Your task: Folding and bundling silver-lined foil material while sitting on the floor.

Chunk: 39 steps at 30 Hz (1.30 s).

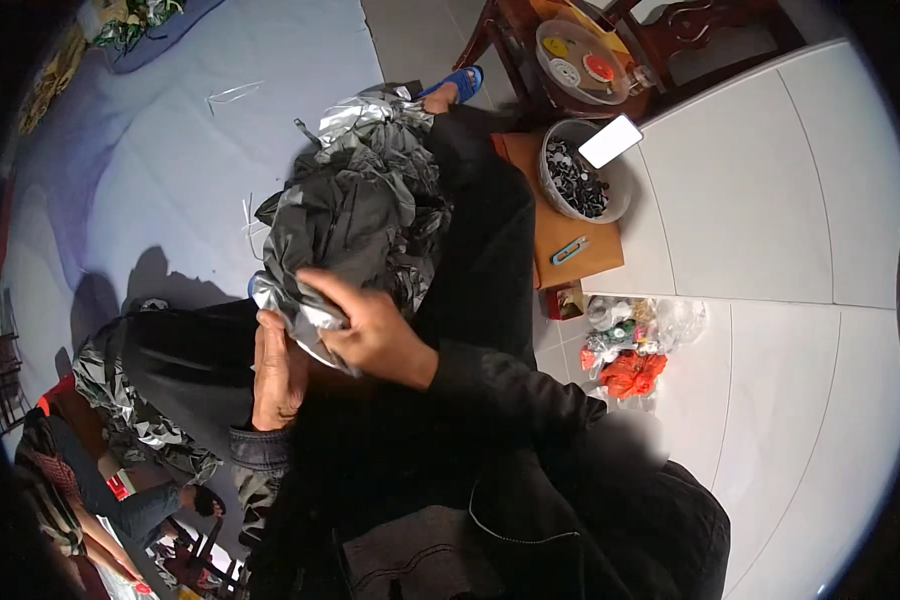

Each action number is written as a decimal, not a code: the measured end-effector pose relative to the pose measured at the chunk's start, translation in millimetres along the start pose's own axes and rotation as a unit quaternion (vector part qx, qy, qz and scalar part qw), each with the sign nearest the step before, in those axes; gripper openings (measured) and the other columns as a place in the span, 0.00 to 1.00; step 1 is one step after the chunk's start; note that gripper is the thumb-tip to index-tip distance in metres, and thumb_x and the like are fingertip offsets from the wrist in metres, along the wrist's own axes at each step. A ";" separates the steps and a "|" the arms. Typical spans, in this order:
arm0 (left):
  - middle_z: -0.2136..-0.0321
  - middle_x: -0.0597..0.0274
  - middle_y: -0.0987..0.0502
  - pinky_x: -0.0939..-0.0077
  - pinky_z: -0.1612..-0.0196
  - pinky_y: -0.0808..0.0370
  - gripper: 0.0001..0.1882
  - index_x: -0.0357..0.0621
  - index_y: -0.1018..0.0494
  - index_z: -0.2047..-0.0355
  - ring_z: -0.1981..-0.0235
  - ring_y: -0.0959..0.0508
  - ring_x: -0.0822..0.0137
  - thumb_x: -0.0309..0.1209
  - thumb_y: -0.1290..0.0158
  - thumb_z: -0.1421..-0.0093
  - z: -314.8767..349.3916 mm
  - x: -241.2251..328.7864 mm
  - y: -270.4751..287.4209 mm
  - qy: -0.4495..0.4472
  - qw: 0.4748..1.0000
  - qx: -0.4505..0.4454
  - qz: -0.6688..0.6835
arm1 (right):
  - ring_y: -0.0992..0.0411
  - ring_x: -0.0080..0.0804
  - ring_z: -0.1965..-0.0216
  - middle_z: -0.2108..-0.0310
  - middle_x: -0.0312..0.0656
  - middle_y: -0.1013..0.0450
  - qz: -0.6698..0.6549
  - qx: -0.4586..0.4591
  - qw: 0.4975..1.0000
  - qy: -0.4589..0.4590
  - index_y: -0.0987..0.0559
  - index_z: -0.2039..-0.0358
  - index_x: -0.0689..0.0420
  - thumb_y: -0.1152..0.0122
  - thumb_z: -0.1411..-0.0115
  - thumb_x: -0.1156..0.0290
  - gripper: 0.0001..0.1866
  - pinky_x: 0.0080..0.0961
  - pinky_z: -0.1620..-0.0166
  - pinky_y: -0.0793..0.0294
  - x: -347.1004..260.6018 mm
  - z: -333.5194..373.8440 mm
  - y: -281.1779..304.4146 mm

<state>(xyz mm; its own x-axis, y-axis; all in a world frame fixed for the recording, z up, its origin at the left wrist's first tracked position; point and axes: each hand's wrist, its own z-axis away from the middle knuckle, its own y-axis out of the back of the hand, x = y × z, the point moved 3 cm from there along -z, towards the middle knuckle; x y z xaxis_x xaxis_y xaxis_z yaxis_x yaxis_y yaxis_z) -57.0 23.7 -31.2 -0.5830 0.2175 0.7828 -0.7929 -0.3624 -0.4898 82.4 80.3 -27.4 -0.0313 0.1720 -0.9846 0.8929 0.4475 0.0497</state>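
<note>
A crumpled dark grey cloth with a silvery underside lies heaped across my lap and spills toward the far side. At its near edge my left hand has its thumb and fingers closed on a fold. Just to the right, my right hand grips the same edge, its index finger stretched along the cloth. A silvery patch shows between the two hands. The fingertips under the fold are hidden, and the right hand is slightly blurred.
To the right, a bowl of small black and white pieces stands on a brown board, a white phone on its rim. Blue thread snips lie nearby. Beyond is a clear tub with coloured discs. Another person sits lower left.
</note>
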 end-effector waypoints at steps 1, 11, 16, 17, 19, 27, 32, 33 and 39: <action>0.55 0.64 0.22 0.67 0.52 0.23 0.23 0.42 0.28 0.44 0.55 0.21 0.67 0.47 0.53 0.28 -3.6 -4.3 10.2 -0.003 1.000 0.000 -0.001 | 0.22 0.37 0.62 0.59 0.53 0.25 0.030 -0.009 1.000 0.003 0.33 0.39 0.61 0.40 0.46 0.81 0.32 0.30 0.63 0.22 1.6 6.7 -10.2; 0.53 0.60 0.21 0.68 0.50 0.24 0.20 0.40 0.27 0.45 0.54 0.21 0.66 0.31 0.42 0.36 -49.2 -35.8 21.4 0.122 0.992 0.014 0.040 | 0.24 0.50 0.70 0.72 0.51 0.27 0.283 -0.107 0.953 -0.011 0.36 0.38 0.64 0.39 0.43 0.75 0.32 0.40 0.69 0.24 5.3 50.3 -43.7; 0.54 0.61 0.20 0.72 0.51 0.24 0.18 0.39 0.26 0.47 0.56 0.21 0.68 0.25 0.41 0.38 -41.2 -38.3 21.7 0.026 0.999 0.042 0.013 | 0.23 0.48 0.69 0.69 0.50 0.25 0.240 -0.085 0.965 0.068 0.27 0.47 0.62 0.39 0.44 0.74 0.23 0.39 0.69 0.24 -0.4 34.6 -5.7; 0.54 0.61 0.20 0.72 0.51 0.24 0.18 0.39 0.26 0.47 0.56 0.21 0.68 0.25 0.41 0.38 -39.9 -36.1 18.6 0.027 0.999 0.042 0.012 | 0.23 0.48 0.69 0.69 0.50 0.25 0.240 -0.084 0.965 0.067 0.27 0.47 0.62 0.39 0.44 0.74 0.23 0.39 0.69 0.24 -0.1 26.7 5.4; 0.55 0.63 0.20 0.72 0.51 0.24 0.17 0.39 0.25 0.48 0.57 0.21 0.69 0.25 0.40 0.38 -36.9 -29.0 14.4 0.026 0.999 0.030 0.007 | 0.23 0.48 0.68 0.68 0.48 0.24 0.309 0.079 0.932 0.174 0.24 0.51 0.60 0.39 0.45 0.75 0.19 0.39 0.69 0.24 -5.3 10.0 28.3; 0.59 0.66 0.19 0.74 0.52 0.24 0.15 0.40 0.23 0.51 0.59 0.21 0.71 0.25 0.40 0.38 -37.7 -12.7 19.2 0.010 0.990 -0.018 -0.141 | 0.24 0.50 0.64 0.68 0.47 0.24 0.374 -0.052 0.925 0.047 0.24 0.62 0.58 0.40 0.44 0.76 0.08 0.40 0.63 0.25 52.7 9.1 34.1; 0.59 0.67 0.18 0.76 0.52 0.25 0.14 0.39 0.22 0.52 0.60 0.21 0.73 0.25 0.39 0.38 -38.4 -10.9 25.6 0.022 0.988 -0.013 -0.151 | 0.25 0.50 0.65 0.68 0.47 0.25 0.334 -0.090 0.938 0.027 0.26 0.66 0.59 0.41 0.43 0.77 0.05 0.41 0.63 0.25 53.4 11.5 30.7; 0.59 0.67 0.18 0.76 0.52 0.25 0.14 0.39 0.22 0.52 0.60 0.21 0.73 0.25 0.39 0.38 -38.3 -9.4 27.1 0.022 0.988 -0.013 -0.151 | 0.25 0.50 0.66 0.69 0.46 0.25 0.317 -0.056 0.945 0.056 0.26 0.66 0.59 0.41 0.43 0.77 0.04 0.40 0.64 0.26 50.7 9.7 32.0; 0.59 0.65 0.18 0.77 0.53 0.25 0.14 0.39 0.22 0.53 0.61 0.21 0.74 0.26 0.39 0.38 -32.7 -0.9 27.6 0.066 0.987 -0.028 -0.145 | 0.25 0.47 0.68 0.71 0.45 0.26 0.251 0.040 0.963 0.086 0.26 0.67 0.59 0.43 0.41 0.78 0.03 0.38 0.67 0.25 31.9 7.6 34.3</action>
<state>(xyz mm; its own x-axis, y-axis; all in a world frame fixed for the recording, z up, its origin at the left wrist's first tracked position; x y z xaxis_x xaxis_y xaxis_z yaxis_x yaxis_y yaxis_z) -84.1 43.1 -57.9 -0.3447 0.4217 0.8387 -0.9363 -0.2181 -0.2751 115.4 94.4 -58.4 0.3465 0.4948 -0.7969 0.8464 0.2014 0.4931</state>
